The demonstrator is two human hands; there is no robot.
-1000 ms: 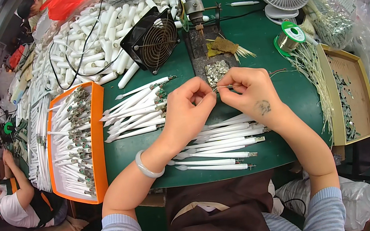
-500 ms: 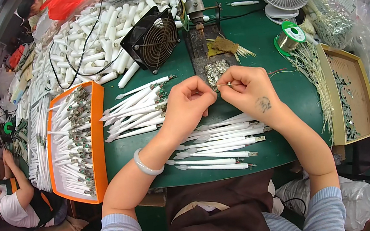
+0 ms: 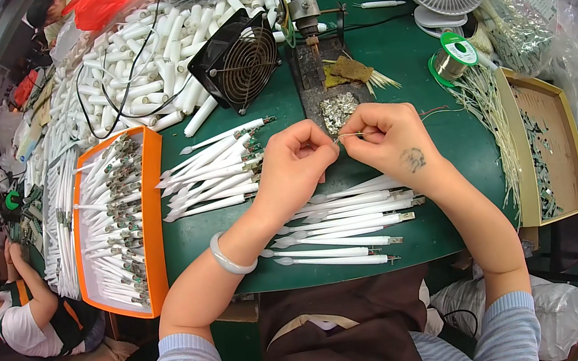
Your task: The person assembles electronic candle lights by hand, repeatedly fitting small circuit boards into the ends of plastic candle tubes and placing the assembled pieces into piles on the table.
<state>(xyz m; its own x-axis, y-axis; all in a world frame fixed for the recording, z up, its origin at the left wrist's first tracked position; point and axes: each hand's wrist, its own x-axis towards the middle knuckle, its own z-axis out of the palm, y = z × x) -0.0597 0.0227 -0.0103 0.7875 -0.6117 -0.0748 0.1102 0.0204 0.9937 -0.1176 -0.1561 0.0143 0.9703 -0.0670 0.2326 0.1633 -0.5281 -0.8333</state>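
My left hand (image 3: 298, 162) and my right hand (image 3: 392, 144) meet fingertip to fingertip over the bench, just in front of a soldering iron (image 3: 312, 41). Pinched in the right fingers is a thin wire (image 3: 439, 110), whose loose end trails to the right. The left thumb and forefinger are also pressed together, but what lies between them is too small and hidden to name. Below the hands lies a row of white candle-shaped sticks (image 3: 343, 226) with metal contacts at one end. Another group of these white sticks (image 3: 214, 172) is left of my left hand.
A lump of solder scraps (image 3: 340, 111) sits beyond my fingertips. An orange box (image 3: 155, 173) of white sticks stands left, below a heap of white tubes (image 3: 151, 58). A black fan (image 3: 238, 66), solder spool (image 3: 450, 61), wire bundle (image 3: 487, 122) and cardboard tray (image 3: 564, 140) surround the workspace.
My hands stay nearly in place, still pinched together, with the right hand turned very slightly. At far left, another person's arm has shifted a little.
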